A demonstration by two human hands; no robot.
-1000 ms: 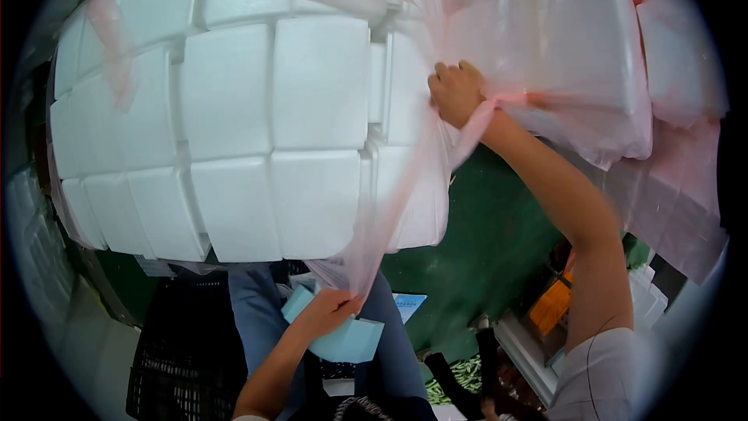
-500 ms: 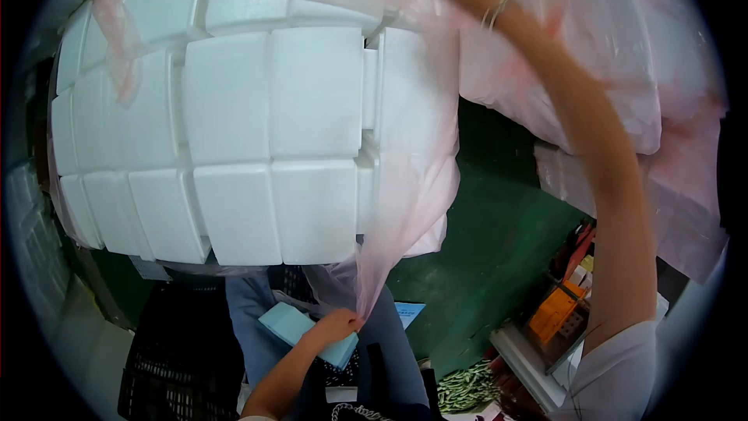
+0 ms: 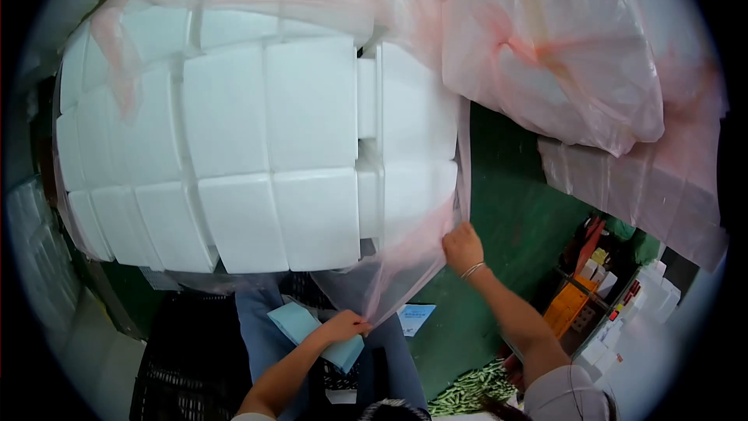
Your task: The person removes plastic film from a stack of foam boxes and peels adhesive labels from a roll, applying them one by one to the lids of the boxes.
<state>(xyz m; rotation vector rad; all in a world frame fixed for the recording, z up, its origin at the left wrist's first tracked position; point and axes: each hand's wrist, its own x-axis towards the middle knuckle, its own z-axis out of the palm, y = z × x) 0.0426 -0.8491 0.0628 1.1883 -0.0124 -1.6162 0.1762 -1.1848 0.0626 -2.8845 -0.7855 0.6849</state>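
Observation:
A large bundle of white foam blocks (image 3: 312,105) fills the upper left, partly covered by a thin pink plastic bag (image 3: 417,261). Low in front of it, my left hand (image 3: 345,327) is closed on the gathered edge of the bag, above a light blue folded piece (image 3: 298,323) on the lap. At the bundle's lower right corner my right hand (image 3: 464,248) is closed too, gripping the bag's edge. Between the hands the plastic stretches along the front corner. The bag also drapes across the blocks at the top.
More pink-wrapped bundles (image 3: 576,54) stand at the upper right. A black crate (image 3: 183,366) is at the lower left. On the green floor (image 3: 506,179) lie a blue-and-white leaflet (image 3: 415,316) and green pods (image 3: 475,390). An orange bin (image 3: 567,308) sits among goods at the right.
My right hand has come down from the top of the bundle to its lower right corner, where it grips the bag. My left hand keeps its grip, slightly shifted.

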